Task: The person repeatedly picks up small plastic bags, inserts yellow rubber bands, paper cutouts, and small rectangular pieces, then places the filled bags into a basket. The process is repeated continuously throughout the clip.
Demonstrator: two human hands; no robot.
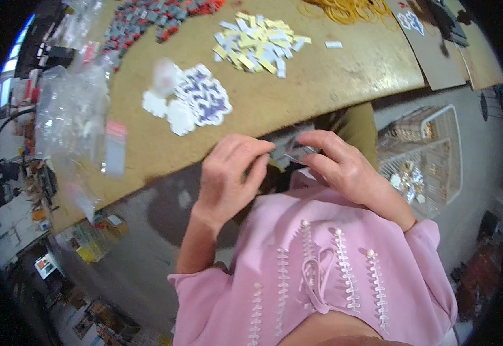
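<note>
Just past the table's near edge, my left hand (231, 176) is closed in a pinch at its fingertips; what they hold is too small to make out. To its right, my right hand (344, 164) pinches a clear plastic piece (295, 151), which looks like a small bag and is partly hidden by the fingers. On the table (344, 75) beyond my left hand lie white scalloped cut-outs (180, 118) and a stack of purple-and-white ones (205, 98). Farther back is a heap of small yellow and white strips (257, 43).
Grey and red small pieces (153, 20) lie heaped at the back left. Clear plastic bags (72, 104) cover the left end, beside a flat red-edged bag (115, 149). Yellow loops (349, 8) lie at the back. A white basket (454, 155) with small shiny packets (408, 180) stands right.
</note>
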